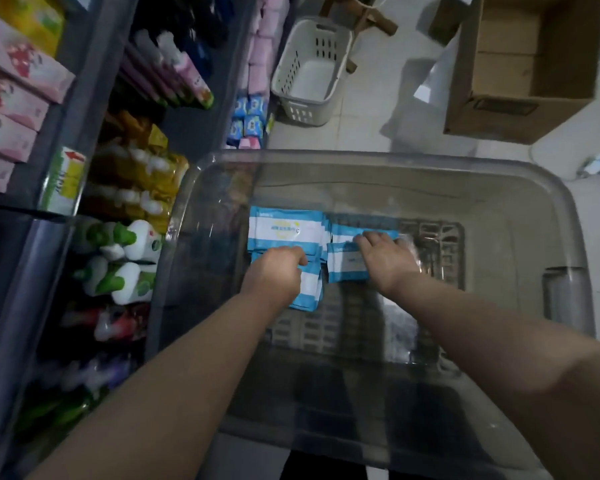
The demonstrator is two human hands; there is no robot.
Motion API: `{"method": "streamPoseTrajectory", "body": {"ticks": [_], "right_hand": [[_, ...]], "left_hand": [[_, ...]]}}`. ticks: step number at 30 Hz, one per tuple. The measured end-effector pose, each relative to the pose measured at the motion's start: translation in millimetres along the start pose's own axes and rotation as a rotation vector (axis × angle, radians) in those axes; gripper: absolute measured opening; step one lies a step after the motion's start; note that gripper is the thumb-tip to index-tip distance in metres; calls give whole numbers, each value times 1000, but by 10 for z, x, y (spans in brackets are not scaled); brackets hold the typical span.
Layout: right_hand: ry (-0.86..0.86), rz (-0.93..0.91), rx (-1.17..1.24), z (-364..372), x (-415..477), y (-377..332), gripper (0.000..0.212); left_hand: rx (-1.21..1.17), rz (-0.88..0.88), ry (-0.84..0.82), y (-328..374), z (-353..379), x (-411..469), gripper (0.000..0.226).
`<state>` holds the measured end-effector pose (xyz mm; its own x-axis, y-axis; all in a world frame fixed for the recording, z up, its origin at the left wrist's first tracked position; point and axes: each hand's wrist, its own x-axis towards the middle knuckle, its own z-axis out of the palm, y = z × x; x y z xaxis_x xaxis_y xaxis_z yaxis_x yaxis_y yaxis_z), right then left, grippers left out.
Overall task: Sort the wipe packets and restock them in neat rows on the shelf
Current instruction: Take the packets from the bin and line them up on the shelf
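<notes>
Shop floor, big bin, blue packets

Pale floor [378,133] tiles run beside a tall shelf [94,64] full of bottles and boxes. A big clear bin [395,159] sits by it. Past the bin are a brown box [492,109] and a white basket [312,109]. Blue and white packets [281,230] lie in two piles inside the bin. The left hand [278,271] curls around the left pile. The right hand [388,258] lies on the right pile, fingers bent; I cannot tell if it grips.

blue-white striped wipe packets [284,230], grey bin [378,161]
</notes>
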<state>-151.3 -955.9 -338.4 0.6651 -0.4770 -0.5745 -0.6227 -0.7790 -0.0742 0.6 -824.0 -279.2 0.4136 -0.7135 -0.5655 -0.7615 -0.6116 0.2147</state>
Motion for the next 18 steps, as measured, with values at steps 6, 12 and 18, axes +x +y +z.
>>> {"method": "streamPoseTrajectory", "body": {"ticks": [6, 12, 18], "right_hand": [[58, 57, -154, 214, 149, 25, 72], [94, 25, 0, -6, -112, 46, 38], [112, 75, 131, -101, -477, -58, 45]], "left_hand": [[2, -138, 112, -152, 93, -42, 35], [108, -75, 73, -233, 156, -29, 35], [431, 73, 32, -278, 360, 74, 50]]}}
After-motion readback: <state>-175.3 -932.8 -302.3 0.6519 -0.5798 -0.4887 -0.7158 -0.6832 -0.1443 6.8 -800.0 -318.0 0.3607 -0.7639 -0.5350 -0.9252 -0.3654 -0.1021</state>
